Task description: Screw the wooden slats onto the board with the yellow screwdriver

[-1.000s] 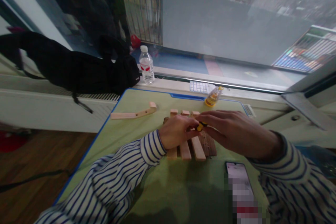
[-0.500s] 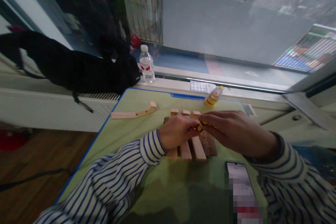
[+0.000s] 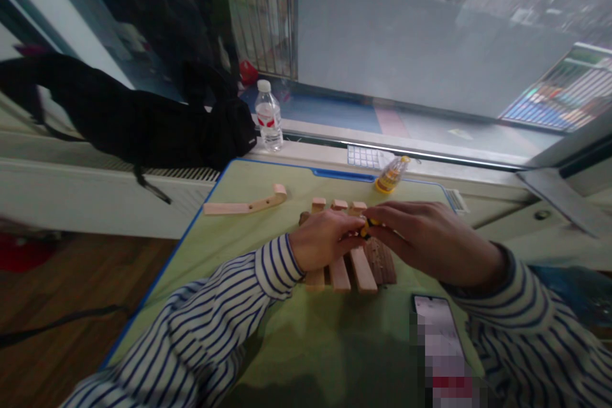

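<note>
My right hand (image 3: 421, 236) pinches a small yellow-and-black tool (image 3: 367, 227) between thumb and fingertips; most of it is hidden, so its kind cannot be made out. My left hand (image 3: 325, 237) meets it from the other side, fingers closed near the tool's tip, and what they grip is hidden. Beneath both hands lie several pale wooden slats (image 3: 362, 271), side by side across a dark brown grooved board (image 3: 385, 261). The slats' far ends show beyond my fingers.
A curved wooden piece with holes (image 3: 261, 205) lies at the table's (image 3: 229, 242) far left. A small yellow-capped bottle (image 3: 392, 175) stands at the back edge, a phone (image 3: 437, 325) near my right forearm. A water bottle (image 3: 269, 118) and black bag (image 3: 182, 127) are on the sill.
Both hands keep almost the same pose at the yellow-and-black tool, which looks slightly turned. The slats and board stay in place; the view has shifted a little.
</note>
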Tool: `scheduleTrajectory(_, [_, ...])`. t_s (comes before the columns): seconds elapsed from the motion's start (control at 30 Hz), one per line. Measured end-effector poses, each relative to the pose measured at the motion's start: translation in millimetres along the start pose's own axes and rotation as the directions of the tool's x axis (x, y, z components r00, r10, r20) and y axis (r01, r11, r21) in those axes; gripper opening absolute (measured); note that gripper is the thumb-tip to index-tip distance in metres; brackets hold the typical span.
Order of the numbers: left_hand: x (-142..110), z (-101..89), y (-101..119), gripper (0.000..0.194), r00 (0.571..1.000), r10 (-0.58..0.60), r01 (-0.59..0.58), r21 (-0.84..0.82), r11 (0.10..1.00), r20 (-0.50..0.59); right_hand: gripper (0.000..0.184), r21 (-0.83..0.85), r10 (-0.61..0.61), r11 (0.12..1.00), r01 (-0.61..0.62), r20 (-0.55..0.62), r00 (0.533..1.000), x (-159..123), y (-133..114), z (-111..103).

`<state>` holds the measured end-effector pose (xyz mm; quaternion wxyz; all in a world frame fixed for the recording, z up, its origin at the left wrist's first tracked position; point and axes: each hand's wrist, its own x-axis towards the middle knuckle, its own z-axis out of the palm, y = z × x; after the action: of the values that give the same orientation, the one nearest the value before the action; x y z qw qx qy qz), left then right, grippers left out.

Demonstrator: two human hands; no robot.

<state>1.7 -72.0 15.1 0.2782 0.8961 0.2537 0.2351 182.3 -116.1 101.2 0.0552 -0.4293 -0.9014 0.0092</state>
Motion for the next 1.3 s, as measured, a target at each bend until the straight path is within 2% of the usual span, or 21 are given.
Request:
scheduleTrajectory(0.2, [0.1, 0.1, 0.6, 0.021, 0.998, -0.059, 0.059, -0.004, 0.998, -0.017, 0.024, 0.006, 0.015, 1.000, -0.015, 0.025, 1.000, 1.5, -1.8, -1.1])
scheduleTrajectory(0.3, [-0.3, 0.8, 0.6, 0.017, 0.996, -0.082, 0.082, -0.004, 0.997, -0.042, 0.026, 0.007, -0.011, 1.000, 0.011, 0.010, 1.000, 1.4, -1.1, -1.4])
scheduleTrajectory(0.47, [0.1, 0.7, 0.7, 0.016, 0.992, -0.113, 0.114, 0.016, 0.993, -0.061, 0.044, 0.024, -0.101, 0.995, 0.101, 0.024, 0.995, 0.2, 2.0, -5.7])
scheduleTrajectory(0.7, [0.8, -0.6, -0.9, 0.016, 0.993, -0.118, 0.118, 0.015, 0.993, -0.029, 0.024, 0.040, -0.121, 0.992, 0.119, 0.068, 0.990, 5.5, 4.1, -8.8])
scheduleTrajectory(1.3, [1.3, -0.3, -2.0, 0.011, 1.000, -0.023, 0.023, 0.023, 0.999, -0.007, 0.025, 0.017, -0.099, 0.995, 0.099, 0.005, 0.995, 3.8, 6.8, -2.2])
